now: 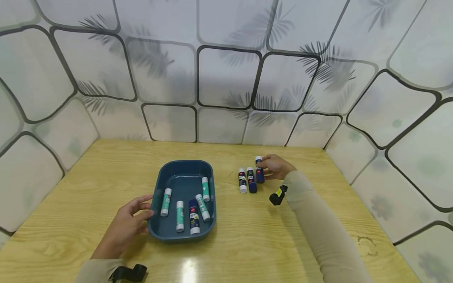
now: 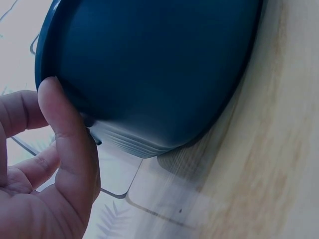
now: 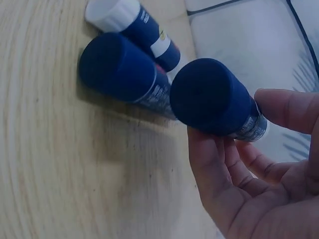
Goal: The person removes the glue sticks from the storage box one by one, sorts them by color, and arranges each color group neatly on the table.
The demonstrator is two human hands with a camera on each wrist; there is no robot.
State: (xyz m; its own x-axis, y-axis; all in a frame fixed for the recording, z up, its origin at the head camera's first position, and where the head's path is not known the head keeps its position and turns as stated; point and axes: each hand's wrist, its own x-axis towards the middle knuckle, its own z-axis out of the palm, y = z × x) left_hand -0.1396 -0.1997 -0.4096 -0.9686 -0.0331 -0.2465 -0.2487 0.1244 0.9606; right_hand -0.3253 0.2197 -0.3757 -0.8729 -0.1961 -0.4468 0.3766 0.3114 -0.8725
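Note:
My left hand (image 1: 129, 222) holds the left rim of a dark blue plastic tray (image 1: 184, 238), thumb tip at the edge in the left wrist view. Inside the tray lie several green-and-white glue sticks (image 1: 179, 216) and one navy glue stick (image 1: 194, 218). To the right, my right hand (image 1: 277, 167) pinches a navy glue stick (image 3: 209, 99) between thumb and fingers, its dark cap facing the wrist camera. Beside it on the table are two more navy glue sticks, one with its white end (image 1: 242, 188) towards me, the other with its dark end (image 1: 253, 188) towards me.
The wooden table (image 1: 233, 251) reaches back to a wall covering (image 1: 226, 78) patterned with dark outlines and leaves. It also rises along the left and right sides. A black wrist camera (image 1: 277, 196) juts from the right sleeve.

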